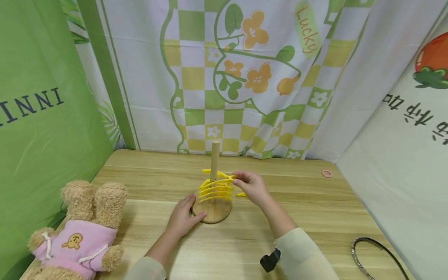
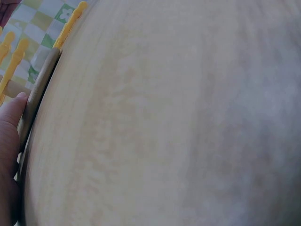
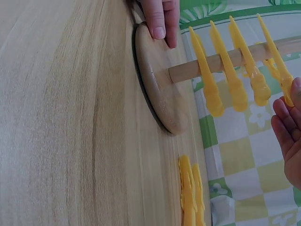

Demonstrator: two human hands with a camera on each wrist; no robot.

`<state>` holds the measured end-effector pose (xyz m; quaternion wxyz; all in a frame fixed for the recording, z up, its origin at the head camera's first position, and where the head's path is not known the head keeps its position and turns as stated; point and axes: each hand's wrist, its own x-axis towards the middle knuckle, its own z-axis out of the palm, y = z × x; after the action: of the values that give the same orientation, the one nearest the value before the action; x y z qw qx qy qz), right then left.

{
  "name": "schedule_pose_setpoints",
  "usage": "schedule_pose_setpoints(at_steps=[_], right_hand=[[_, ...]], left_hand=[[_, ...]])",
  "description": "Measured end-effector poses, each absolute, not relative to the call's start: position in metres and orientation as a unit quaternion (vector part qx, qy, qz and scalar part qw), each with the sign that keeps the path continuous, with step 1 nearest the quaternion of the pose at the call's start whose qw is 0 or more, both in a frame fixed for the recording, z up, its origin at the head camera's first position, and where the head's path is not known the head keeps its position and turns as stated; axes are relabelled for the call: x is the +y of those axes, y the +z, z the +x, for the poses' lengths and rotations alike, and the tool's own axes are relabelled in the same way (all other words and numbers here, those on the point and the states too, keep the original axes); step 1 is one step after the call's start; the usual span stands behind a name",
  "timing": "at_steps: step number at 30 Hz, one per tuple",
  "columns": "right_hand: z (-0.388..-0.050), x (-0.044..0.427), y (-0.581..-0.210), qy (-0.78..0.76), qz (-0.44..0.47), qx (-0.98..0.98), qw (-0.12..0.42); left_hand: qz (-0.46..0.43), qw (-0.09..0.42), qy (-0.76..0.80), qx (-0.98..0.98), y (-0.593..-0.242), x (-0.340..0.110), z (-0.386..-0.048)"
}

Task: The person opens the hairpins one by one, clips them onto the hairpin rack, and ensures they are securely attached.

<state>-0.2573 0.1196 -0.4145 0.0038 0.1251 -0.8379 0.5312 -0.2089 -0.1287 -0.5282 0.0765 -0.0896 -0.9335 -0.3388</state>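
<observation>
A wooden stand (image 1: 212, 214) with a round base and an upright post (image 1: 215, 159) stands on the table. My left hand (image 1: 182, 217) holds the left side of the base, thumb over its rim. Several slim yellow plastic pieces (image 3: 228, 66), each with a tapering end and a knobbed end, sit around the post at spaced heights. My right hand (image 1: 252, 187) pinches the knobbed end of the uppermost yellow piece (image 3: 276, 56) between thumb and fingers, beside the post. In the left wrist view, the left thumb (image 2: 11, 113) lies against the base.
More yellow pieces (image 3: 188, 193) lie on the table right of the stand. A plush bear (image 1: 77, 237) in a pink top lies at the left. A pink ring (image 1: 327, 173) sits at the back right, and a dark hoop (image 1: 379, 245) at the front right. A patterned curtain (image 1: 241, 77) hangs behind.
</observation>
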Motion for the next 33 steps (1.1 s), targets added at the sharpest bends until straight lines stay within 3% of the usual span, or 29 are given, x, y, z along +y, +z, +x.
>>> schedule_pose_setpoints(at_steps=[14, 33], right_hand=[[-0.2587, 0.1130, -0.4184, 0.506, 0.144, -0.851, 0.007], [-0.2555, 0.1208, -0.4188, 0.518, 0.166, -0.839, -0.028]], left_hand=[[-0.090, 0.081, -0.342, -0.932, -0.5280, -0.1281, -0.2087], [-0.089, 0.080, -0.343, -0.932, -0.5265, -0.1276, -0.2077]])
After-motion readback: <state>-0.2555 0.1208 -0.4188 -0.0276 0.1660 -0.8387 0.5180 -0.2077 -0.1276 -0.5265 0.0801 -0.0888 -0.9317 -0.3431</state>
